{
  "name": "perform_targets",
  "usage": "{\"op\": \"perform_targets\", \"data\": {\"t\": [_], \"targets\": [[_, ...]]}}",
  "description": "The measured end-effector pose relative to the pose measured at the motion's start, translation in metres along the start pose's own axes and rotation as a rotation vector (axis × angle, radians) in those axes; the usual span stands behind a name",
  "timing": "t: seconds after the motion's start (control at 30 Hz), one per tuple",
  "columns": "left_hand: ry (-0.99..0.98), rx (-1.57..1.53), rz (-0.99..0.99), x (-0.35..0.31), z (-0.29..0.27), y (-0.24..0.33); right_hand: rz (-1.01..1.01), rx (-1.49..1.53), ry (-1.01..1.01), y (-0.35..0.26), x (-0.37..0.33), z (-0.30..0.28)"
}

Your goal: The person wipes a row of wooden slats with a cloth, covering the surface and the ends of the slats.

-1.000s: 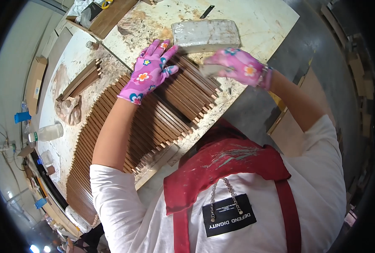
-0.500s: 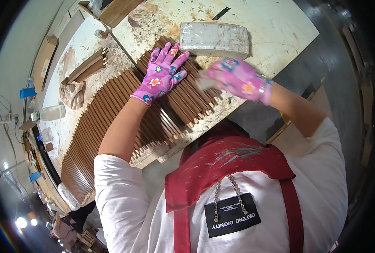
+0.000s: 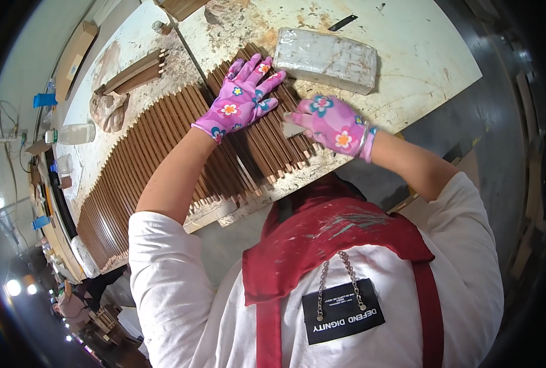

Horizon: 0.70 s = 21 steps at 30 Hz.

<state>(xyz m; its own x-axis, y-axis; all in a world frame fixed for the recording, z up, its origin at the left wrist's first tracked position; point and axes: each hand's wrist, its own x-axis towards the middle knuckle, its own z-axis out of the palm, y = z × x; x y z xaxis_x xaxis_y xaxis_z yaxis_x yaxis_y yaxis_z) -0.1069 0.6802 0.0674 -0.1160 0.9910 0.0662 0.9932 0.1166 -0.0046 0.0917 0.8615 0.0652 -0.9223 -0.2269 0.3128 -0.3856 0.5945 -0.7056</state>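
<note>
My left hand (image 3: 239, 101), in a pink flowered glove, lies flat with fingers spread across a row of brown wooden strips (image 3: 156, 144). The strips sit side by side and have pale, narrow ends. At the row's right end, my right hand (image 3: 337, 126) wears a matching glove. Its fingers are closed on a small flat light-grey piece (image 3: 293, 129), whose exact kind I cannot make out. That piece is against or just over the last strips. Just beyond the hands rests a pale block wrapped in clear film (image 3: 326, 59).
A dark flat tool (image 3: 343, 23) lies at the worktable's far side. On the left are short brown pieces (image 3: 135, 72), a crumpled brownish cloth or bag (image 3: 108, 111) and a clear bottle (image 3: 75, 134). The worktable's near edge (image 3: 346, 161) runs below my right hand.
My right hand, blurred before, now shows sharply and sits slightly lower, with the grey piece still in it. My left hand stays on the strips. The whole view has shifted a little.
</note>
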Motion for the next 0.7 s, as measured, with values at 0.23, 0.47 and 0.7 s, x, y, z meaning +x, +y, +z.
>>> {"op": "perform_targets", "data": {"t": [0.23, 0.47, 0.7], "targets": [[0.053, -0.023, -0.016, -0.008, 0.004, -0.003, -0.070, -0.519, -0.402, -0.058, -0.009, -0.028], [0.072, -0.038, -0.017, -0.008, 0.004, -0.002, -0.088, -0.523, -0.513, -0.071, 0.020, 0.012], [0.200, -0.073, -0.331, -0.042, -0.039, 0.033, 0.056, -0.147, -0.294, -0.051, -0.004, -0.037]]}}
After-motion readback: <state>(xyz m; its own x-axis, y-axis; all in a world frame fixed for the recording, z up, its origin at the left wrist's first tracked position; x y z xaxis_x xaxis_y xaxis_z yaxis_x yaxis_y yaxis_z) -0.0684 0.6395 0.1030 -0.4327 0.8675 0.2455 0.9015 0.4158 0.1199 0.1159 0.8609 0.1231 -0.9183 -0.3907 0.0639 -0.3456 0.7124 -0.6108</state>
